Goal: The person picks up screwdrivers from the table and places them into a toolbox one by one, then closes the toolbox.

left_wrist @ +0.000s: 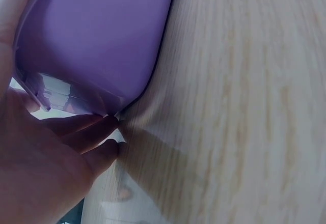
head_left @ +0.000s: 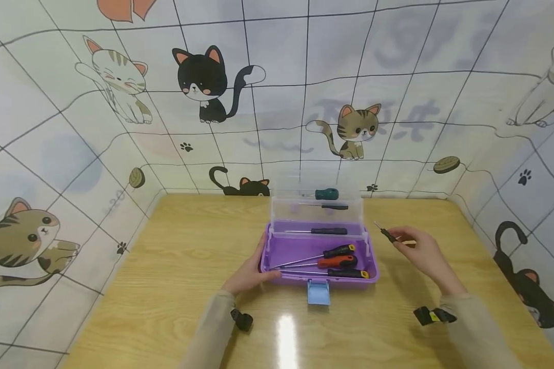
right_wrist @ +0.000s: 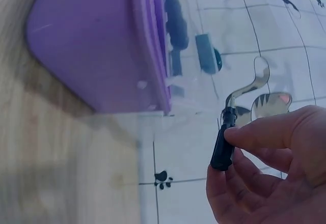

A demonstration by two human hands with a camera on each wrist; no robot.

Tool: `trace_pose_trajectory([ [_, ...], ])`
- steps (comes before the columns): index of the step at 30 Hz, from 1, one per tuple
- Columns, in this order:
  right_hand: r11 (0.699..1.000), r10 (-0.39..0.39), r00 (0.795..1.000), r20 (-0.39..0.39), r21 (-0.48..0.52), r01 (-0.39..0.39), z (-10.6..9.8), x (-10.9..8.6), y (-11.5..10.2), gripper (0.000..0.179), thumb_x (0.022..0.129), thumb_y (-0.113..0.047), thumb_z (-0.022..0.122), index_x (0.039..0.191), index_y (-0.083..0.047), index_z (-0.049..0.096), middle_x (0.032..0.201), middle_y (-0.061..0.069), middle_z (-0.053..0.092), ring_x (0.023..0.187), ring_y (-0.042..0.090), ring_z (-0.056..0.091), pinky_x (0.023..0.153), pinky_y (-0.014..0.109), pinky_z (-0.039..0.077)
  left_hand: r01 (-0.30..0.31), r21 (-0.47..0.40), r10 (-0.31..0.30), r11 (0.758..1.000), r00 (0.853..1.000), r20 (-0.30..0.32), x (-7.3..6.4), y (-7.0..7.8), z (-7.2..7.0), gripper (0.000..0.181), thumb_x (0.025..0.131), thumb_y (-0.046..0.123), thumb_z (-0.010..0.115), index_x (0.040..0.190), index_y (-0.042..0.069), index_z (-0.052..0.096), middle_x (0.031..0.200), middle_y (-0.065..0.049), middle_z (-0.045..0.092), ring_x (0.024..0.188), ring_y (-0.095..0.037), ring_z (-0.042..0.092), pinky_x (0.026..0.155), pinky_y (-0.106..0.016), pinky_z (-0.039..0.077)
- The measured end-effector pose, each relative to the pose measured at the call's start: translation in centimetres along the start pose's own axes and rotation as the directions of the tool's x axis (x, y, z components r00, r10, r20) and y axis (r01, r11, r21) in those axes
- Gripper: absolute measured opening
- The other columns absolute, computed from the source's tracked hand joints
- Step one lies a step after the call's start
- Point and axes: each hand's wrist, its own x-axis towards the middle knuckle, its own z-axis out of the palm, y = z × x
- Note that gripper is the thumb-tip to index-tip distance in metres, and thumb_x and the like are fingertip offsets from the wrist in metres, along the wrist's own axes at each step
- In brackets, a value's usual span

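A purple toolbox [head_left: 373, 264] stands on the table with its clear lid [head_left: 317, 211] raised at the back. My left hand [head_left: 251, 271] grips the box's left end, thumb on the front rim and fingers along the side wall. Beyond the box's right end, my right hand [head_left: 420, 251] pinches a small black screwdriver [head_left: 388, 235] by its handle, the thin tip pointing up and left. Inside the box lie a red-and-black screwdriver [head_left: 337, 262] and several black-handled ones. A teal-handled screwdriver [head_left: 327, 194] and a thin black one [head_left: 335, 207] show at the raised lid.
A light blue latch [head_left: 318, 293] hangs from the toolbox front over the wooden table [head_left: 189, 256]. Behind the table and at both sides stand walls covered with a cat-patterned sheet [head_left: 281, 118]. Each wrist carries a small black camera.
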Motion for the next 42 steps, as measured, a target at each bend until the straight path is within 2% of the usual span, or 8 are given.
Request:
trace_pose_trajectory([
  [8, 1.000, -0.016, 0.996, 0.087, 0.022, 0.014, 0.2, 2.2, -2.4, 0.025, 0.089, 0.007, 0.061, 0.114, 0.003, 0.065, 0.102, 0.017, 0.066, 0.092, 0.031, 0.060, 0.078, 0.043, 0.055, -0.018, 0.021, 0.019, 1.000, 1.000, -0.012, 0.1, 0.1, 0.0, 0.114, 0.081, 0.023, 0.079, 0.155, 0.031, -0.007, 0.160, -0.013, 0.001, 0.136, -0.042, 0.029, 0.111, -0.054, 0.021],
  [12, 0.999, -0.047, 0.989, 0.139, 0.021, 0.044, 0.6, 3.3, -3.6, 0.026, 0.088, 0.008, 0.060, 0.113, 0.005, 0.065, 0.104, 0.019, 0.066, 0.093, 0.033, 0.060, 0.079, 0.045, 0.055, -0.005, 0.013, 0.005, 1.000, 1.000, -0.005, 0.1, 0.0, 0.2, 0.114, 0.081, 0.023, 0.079, 0.155, 0.031, -0.008, 0.159, -0.014, 0.000, 0.136, -0.043, 0.029, 0.111, -0.054, 0.021],
  [16, 0.996, -0.084, 0.977, 0.197, 0.027, 0.080, 1.2, 4.8, -4.6, 0.026, 0.087, 0.009, 0.059, 0.112, 0.008, 0.064, 0.107, 0.022, 0.065, 0.094, 0.035, 0.060, 0.080, 0.048, 0.054, 0.001, 0.006, -0.001, 1.000, 1.000, -0.019, 0.1, -0.2, 0.4, 0.114, 0.080, 0.028, 0.080, 0.154, 0.038, -0.007, 0.160, -0.010, 0.002, 0.136, -0.038, 0.032, 0.111, -0.051, 0.022],
  [26, 0.981, -0.195, 0.932, 0.307, 0.046, 0.190, 3.7, 8.0, -5.1, 0.027, 0.083, 0.013, 0.059, 0.108, 0.008, 0.066, 0.102, 0.020, 0.066, 0.087, 0.031, 0.061, 0.077, 0.046, 0.055, -0.022, -0.022, 0.022, 1.000, 1.000, -0.006, -0.1, -0.6, 0.4, 0.113, 0.082, 0.029, 0.079, 0.154, 0.037, -0.008, 0.160, -0.012, 0.001, 0.135, -0.038, 0.033, 0.111, -0.050, 0.023],
  [29, 0.980, -0.196, 0.926, 0.321, 0.021, 0.200, 4.2, 9.1, -5.1, 0.027, 0.082, 0.013, 0.059, 0.107, 0.007, 0.067, 0.101, 0.019, 0.067, 0.088, 0.033, 0.062, 0.077, 0.048, 0.055, -0.032, -0.032, 0.032, 0.999, 0.999, -0.011, 0.3, -0.4, 0.1, 0.113, 0.082, 0.027, 0.079, 0.154, 0.036, -0.007, 0.160, -0.011, 0.000, 0.135, -0.039, 0.033, 0.111, -0.051, 0.024],
  [32, 0.982, -0.181, 0.919, 0.349, 0.004, 0.191, 4.7, 9.9, -5.3, 0.028, 0.082, 0.011, 0.058, 0.108, 0.006, 0.067, 0.101, 0.017, 0.067, 0.090, 0.033, 0.063, 0.077, 0.047, 0.054, -0.009, -0.038, 0.008, 0.999, 1.000, -0.019, 0.4, -0.3, 0.1, 0.113, 0.082, 0.024, 0.079, 0.155, 0.034, -0.007, 0.160, -0.011, -0.002, 0.136, -0.041, 0.030, 0.111, -0.052, 0.021],
  [37, 0.986, -0.150, 0.908, 0.392, -0.003, 0.164, 5.2, 10.2, -5.4, 0.027, 0.082, 0.011, 0.058, 0.107, 0.007, 0.068, 0.098, 0.016, 0.068, 0.089, 0.032, 0.063, 0.074, 0.045, 0.054, -0.001, -0.008, 0.001, 1.000, 1.000, -0.011, 0.4, -0.3, 0.5, 0.113, 0.083, 0.018, 0.078, 0.155, 0.023, -0.009, 0.159, -0.016, -0.003, 0.138, -0.043, 0.024, 0.112, -0.053, 0.017],
  [42, 0.986, -0.152, 0.895, 0.419, 0.006, 0.165, 6.1, 10.3, -5.8, 0.026, 0.083, 0.012, 0.057, 0.107, 0.007, 0.067, 0.097, 0.017, 0.068, 0.091, 0.034, 0.063, 0.078, 0.047, 0.053, -0.008, 0.012, 0.008, 1.000, 1.000, -0.012, 0.1, -0.4, 0.3, 0.113, 0.083, 0.024, 0.078, 0.155, 0.030, -0.008, 0.160, -0.011, -0.001, 0.138, -0.038, 0.026, 0.113, -0.048, 0.019],
])
